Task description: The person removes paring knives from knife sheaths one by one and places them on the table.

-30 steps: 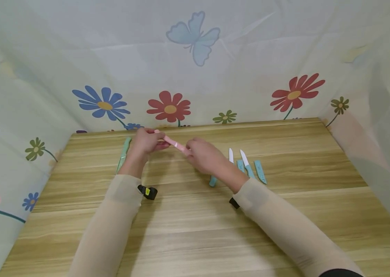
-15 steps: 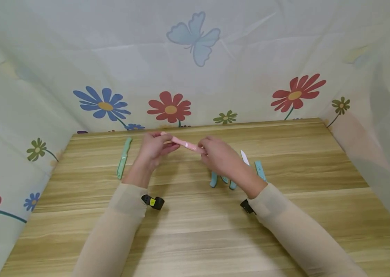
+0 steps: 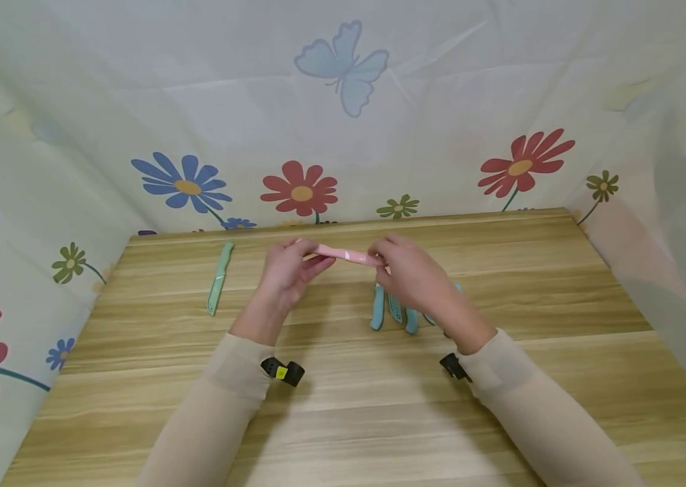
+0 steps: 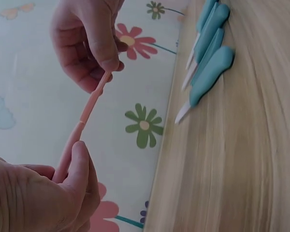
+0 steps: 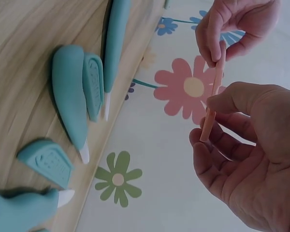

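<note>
A pink knife (image 3: 343,255) with its pink sheath over the blade is held nearly level above the table, between my two hands. My left hand (image 3: 285,274) pinches the handle end between thumb and fingers. At the other end, my right hand (image 3: 413,274) pinches the sheath's tip. The left wrist view shows the pink knife (image 4: 84,118) slanting from one hand to the other, with a thin joint line between handle and sheath. The right wrist view shows the sheath end (image 5: 209,125) between my right thumb and fingers.
A green sheathed knife (image 3: 220,279) lies on the wooden table (image 3: 343,419) at the left. Beneath my right hand lie several teal knives (image 5: 70,92) with white blades bare, and teal sheaths (image 5: 47,162) beside them. A flowered cloth (image 3: 440,135) stands behind the table.
Both hands have moved right and slightly towards me with the pink knife, which has swung closer to level. The green knife has come fully into view; the teal knives are more covered.
</note>
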`<state>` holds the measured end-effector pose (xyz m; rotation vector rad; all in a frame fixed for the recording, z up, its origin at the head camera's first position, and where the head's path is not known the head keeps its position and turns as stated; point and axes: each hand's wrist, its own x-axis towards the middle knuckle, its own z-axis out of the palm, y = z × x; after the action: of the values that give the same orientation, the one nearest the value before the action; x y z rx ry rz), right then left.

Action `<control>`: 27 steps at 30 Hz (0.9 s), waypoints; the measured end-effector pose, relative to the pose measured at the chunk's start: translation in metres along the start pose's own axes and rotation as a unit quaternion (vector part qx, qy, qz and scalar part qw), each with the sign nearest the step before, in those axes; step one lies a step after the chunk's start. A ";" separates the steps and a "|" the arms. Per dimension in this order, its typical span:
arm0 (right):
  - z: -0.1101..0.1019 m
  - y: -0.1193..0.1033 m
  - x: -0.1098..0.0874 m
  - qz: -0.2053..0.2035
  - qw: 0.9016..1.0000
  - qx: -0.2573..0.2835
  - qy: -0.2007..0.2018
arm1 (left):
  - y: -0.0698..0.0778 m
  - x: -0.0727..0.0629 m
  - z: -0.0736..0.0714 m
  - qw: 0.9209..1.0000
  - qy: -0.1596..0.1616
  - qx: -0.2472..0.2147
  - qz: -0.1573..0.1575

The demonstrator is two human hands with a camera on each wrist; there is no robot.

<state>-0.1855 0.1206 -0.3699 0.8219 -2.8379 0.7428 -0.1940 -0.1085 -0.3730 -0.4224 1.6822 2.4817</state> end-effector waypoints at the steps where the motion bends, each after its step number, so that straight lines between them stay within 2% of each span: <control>1: -0.001 0.001 -0.001 0.001 1.000 0.000 0.001 | -0.001 -0.001 0.002 1.000 -0.001 -0.008 -0.002; 12: -0.011 0.014 -0.012 -0.018 0.999 -0.021 0.039 | -0.011 -0.012 0.019 0.998 -0.020 -0.053 0.005; 27: -0.014 0.025 -0.020 -0.044 0.996 -0.034 0.069 | -0.026 -0.023 0.032 0.995 -0.009 -0.095 0.000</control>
<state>-0.1822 0.1548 -0.3728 0.8438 -2.6702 0.6604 -0.1707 -0.0674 -0.3788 -0.4169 1.4443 2.6484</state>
